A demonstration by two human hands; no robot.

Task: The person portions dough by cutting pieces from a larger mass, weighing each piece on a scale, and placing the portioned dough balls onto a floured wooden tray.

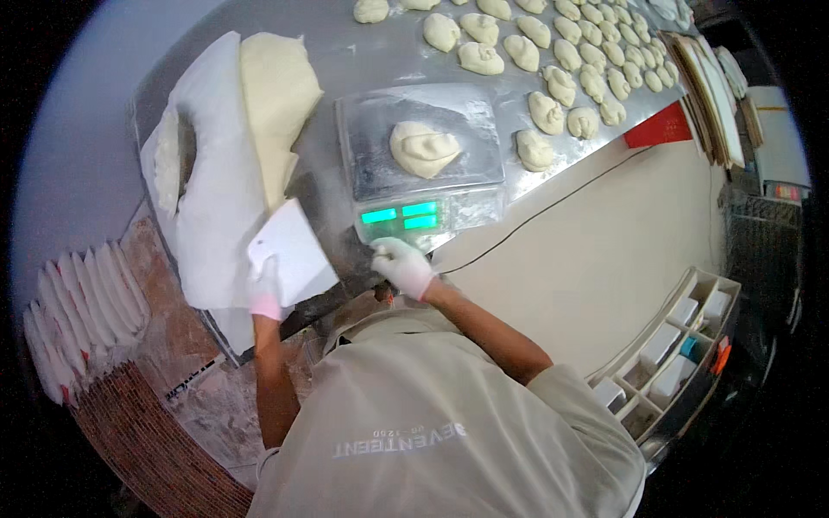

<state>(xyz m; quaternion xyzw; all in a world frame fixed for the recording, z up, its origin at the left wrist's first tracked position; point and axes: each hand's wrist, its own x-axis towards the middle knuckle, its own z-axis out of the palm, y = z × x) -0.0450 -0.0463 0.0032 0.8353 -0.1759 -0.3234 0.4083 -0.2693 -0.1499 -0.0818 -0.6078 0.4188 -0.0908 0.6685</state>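
Observation:
My left hand [266, 285], in a white glove, grips a white flat dough scraper [298, 255] beside the near end of a large dough slab [276, 95]. A white cloth [220, 198] partly covers that slab. In a matching glove, my right hand [404, 268] is curled closed just in front of the digital scale [471, 205]; whether anything small is in its fingers cannot be made out. One dough piece [423, 151] rests on the scale's metal pan, behind the lit green display.
Many dough pieces [522, 52] lie in rows across the metal table [389, 60]. A dark cable [553, 203] runs right from the scale. Stacked boards [708, 104] stand at the far right, a divided bin [665, 345] lower right, and white sacks [82, 302] at the left.

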